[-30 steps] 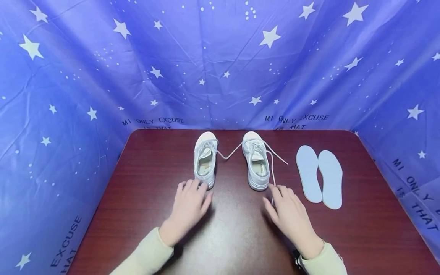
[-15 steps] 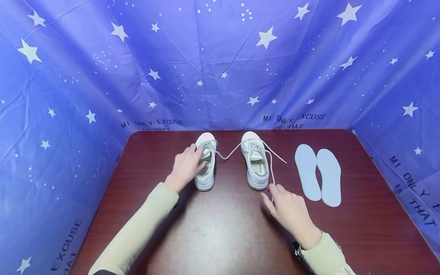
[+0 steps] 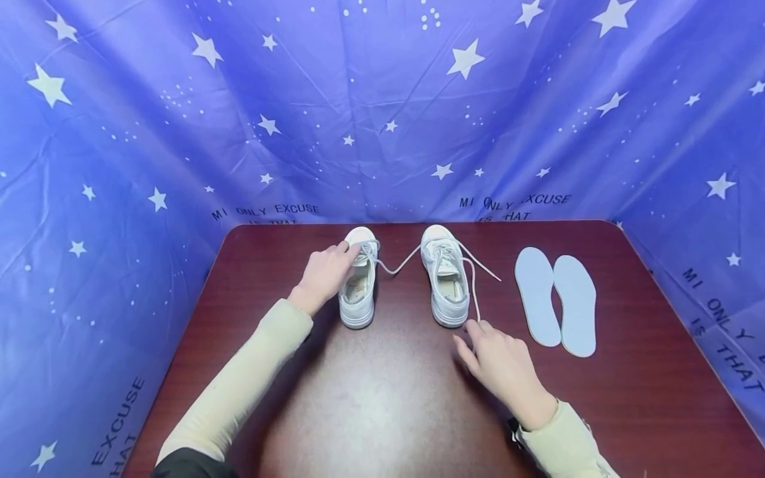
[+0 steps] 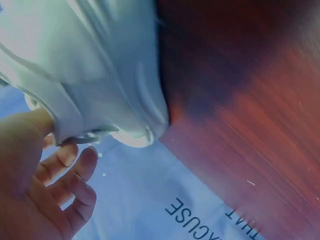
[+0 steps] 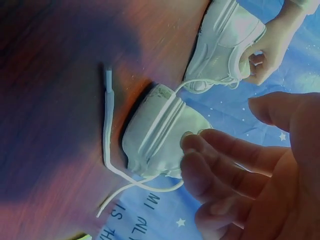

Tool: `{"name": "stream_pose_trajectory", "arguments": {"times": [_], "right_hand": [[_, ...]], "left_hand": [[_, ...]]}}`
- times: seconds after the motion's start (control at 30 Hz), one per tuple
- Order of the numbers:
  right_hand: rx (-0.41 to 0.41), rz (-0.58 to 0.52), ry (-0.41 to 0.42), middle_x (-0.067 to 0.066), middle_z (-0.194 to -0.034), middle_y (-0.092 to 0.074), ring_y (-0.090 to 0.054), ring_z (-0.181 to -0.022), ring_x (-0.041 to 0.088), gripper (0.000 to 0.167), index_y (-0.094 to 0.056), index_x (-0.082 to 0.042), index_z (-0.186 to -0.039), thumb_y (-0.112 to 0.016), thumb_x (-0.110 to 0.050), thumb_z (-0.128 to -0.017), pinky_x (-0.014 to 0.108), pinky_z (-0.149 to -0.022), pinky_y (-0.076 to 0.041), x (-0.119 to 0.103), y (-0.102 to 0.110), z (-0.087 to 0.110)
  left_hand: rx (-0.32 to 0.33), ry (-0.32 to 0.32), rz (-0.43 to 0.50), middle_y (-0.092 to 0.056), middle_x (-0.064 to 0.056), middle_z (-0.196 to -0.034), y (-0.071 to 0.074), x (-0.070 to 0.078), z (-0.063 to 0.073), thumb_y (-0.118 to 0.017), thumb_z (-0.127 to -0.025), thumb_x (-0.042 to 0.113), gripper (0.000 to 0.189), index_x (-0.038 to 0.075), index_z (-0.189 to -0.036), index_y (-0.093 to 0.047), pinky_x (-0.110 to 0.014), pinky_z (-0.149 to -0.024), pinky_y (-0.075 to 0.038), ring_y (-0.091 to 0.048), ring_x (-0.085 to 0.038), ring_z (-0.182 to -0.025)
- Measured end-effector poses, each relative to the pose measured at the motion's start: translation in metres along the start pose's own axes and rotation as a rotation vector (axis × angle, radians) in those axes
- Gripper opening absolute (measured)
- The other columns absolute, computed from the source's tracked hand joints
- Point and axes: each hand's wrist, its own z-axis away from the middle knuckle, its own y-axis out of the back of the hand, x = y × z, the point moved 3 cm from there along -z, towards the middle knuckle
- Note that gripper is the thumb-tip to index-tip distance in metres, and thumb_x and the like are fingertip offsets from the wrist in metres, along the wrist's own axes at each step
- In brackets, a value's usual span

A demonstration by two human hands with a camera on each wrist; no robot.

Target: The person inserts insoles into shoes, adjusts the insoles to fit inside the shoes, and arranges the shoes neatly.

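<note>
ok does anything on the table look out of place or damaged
The laces of the right shoe look undone, trailing loose across the table, one running toward the right hand. Two insoles sit outside it, further right. Nothing looks spilled or broken.

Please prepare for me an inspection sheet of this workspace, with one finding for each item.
Surface: reddish-brown table, reflecting light.
Job's things: white left shoe and right shoe, toes toward the backdrop; right shoe's lace trailing loose; two insoles lying side by side, right of the shoes.
Clutter: nothing seen.
Hands: left hand at the left shoe's front, grip unclear; right hand near the right shoe's heel, fingers relaxed.
Cables: nothing seen.
Surroundings: blue star-printed backdrop.
</note>
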Motion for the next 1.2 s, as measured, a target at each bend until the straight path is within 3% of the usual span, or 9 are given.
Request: {"name": "stream_pose_trajectory", "arguments": {"times": [0.3, 0.5, 0.73, 0.93, 1.03, 1.2], "right_hand": [[-0.024, -0.007, 0.000, -0.002, -0.065, -0.042, -0.048, -0.048, 0.022, 0.031, -0.049, -0.011, -0.076, -0.074, -0.026, -0.088, 0.036, -0.039, -0.033, 0.000, 0.003, 0.003], [-0.036, 0.000, -0.011, -0.002, -0.064, -0.041, -0.048, -0.048, 0.022, 0.031, -0.050, -0.011, -0.076, -0.075, -0.025, -0.088, 0.036, -0.038, -0.034, 0.003, 0.001, 0.013], [-0.045, 0.000, -0.024, 0.000, -0.065, -0.043, -0.050, -0.049, 0.025, 0.030, -0.051, -0.011, -0.077, -0.076, -0.025, -0.088, 0.038, -0.039, -0.036, 0.008, -0.001, 0.018], [-0.064, -0.001, -0.031, 0.001, -0.065, -0.045, -0.053, -0.051, 0.026, 0.029, -0.052, -0.010, -0.079, -0.075, -0.025, -0.088, 0.038, -0.039, -0.036, 0.013, -0.001, 0.019], [-0.066, -0.006, -0.040, 0.000, -0.065, -0.044, -0.053, -0.052, 0.027, 0.028, -0.053, -0.011, -0.079, -0.075, -0.025, -0.088, 0.039, -0.039, -0.036, 0.016, 0.000, 0.020], [-0.059, -0.008, -0.041, 0.000, -0.066, -0.043, -0.054, -0.053, 0.029, 0.030, -0.050, -0.012, -0.077, -0.073, -0.026, -0.088, 0.039, -0.039, -0.035, 0.019, 0.002, 0.020]], "left_hand": [[0.002, -0.075, -0.029, -0.064, -0.012, -0.107, 0.002, -0.010, -0.001, -0.075, -0.092, 0.012, 0.019, 0.008, -0.108, -0.066, -0.045, -0.059, -0.056, -0.062, -0.032, -0.092], [-0.001, -0.092, -0.034, -0.067, -0.011, -0.098, 0.007, -0.007, 0.002, -0.070, -0.093, 0.010, 0.012, 0.005, -0.104, -0.064, -0.045, -0.067, -0.055, -0.066, -0.032, -0.088], [-0.016, -0.119, -0.043, -0.068, -0.007, -0.083, 0.028, 0.005, 0.009, -0.072, -0.089, 0.015, 0.012, 0.007, -0.091, -0.062, -0.043, -0.063, -0.046, -0.067, -0.029, -0.075], [-0.051, -0.119, 0.073, -0.055, 0.001, -0.064, 0.044, 0.025, 0.024, -0.068, -0.083, 0.024, 0.023, 0.014, -0.071, -0.052, -0.044, -0.053, -0.045, -0.057, -0.024, -0.058], [-0.062, -0.080, 0.162, -0.048, 0.004, -0.059, 0.049, 0.035, 0.033, -0.064, -0.081, 0.026, 0.025, 0.017, -0.067, -0.046, -0.042, -0.047, -0.042, -0.051, -0.020, -0.055], [-0.057, 0.009, 0.275, -0.048, 0.008, -0.056, 0.057, 0.054, 0.047, -0.063, -0.077, 0.027, 0.020, 0.021, -0.064, -0.050, -0.037, -0.046, -0.039, -0.052, -0.016, -0.054]]}}
